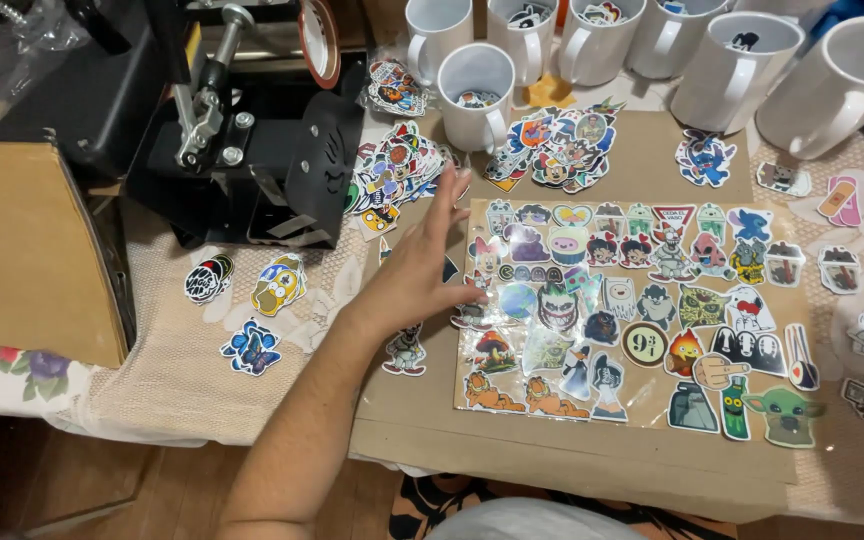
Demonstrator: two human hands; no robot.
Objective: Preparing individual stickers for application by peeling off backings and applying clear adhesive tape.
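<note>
Left hand (422, 270) flat, fingers spread wide, gripping nothing, fingertips by loose sticker pile (392, 175); thumb at left edge of clear sticker sheet (632, 310) on brown board (552, 440). Best pick one sticker, not drag the pile. Right hand unseen

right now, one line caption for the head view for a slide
Left hand rests open-fingered at the edge of a clear sticker sheet, white mugs and a black mug press behind.

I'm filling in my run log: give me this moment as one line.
left hand: open, fingers spread at left edge of sticker sheet | right hand: not in view | nearby: loose stickers, white mugs, black press
</note>
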